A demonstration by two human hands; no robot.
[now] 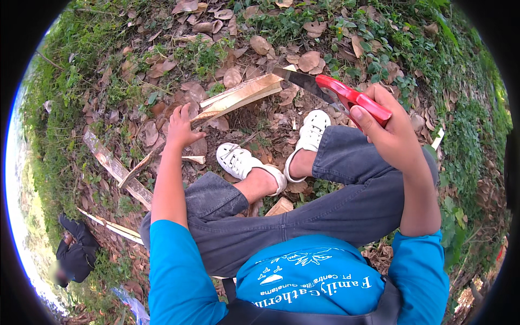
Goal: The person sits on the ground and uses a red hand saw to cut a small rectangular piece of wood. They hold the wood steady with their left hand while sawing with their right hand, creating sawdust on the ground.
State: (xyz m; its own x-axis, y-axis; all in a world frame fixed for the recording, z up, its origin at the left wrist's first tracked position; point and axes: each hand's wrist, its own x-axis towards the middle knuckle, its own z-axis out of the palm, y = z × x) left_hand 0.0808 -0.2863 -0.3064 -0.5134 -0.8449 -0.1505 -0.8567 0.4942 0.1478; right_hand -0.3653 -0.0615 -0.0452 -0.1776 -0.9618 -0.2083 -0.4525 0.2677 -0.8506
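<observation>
Head view shows leafy ground (162, 65) (outdoors), left hand (180, 127) spread on split wood (241, 95), right hand (387, 127) gripping a red-handled knife (325, 89).

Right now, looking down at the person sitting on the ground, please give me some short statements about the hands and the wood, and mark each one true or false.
1. The right hand holds a knife with a red handle. True.
2. The left hand holds the knife. False: it rests on the near end of the split wood piece.
3. The knife blade touches the far end of the wood piece. True.
4. The person is barefoot. False: white sandals are on both feet.
5. Dry leaves lie on the ground. True.
</observation>
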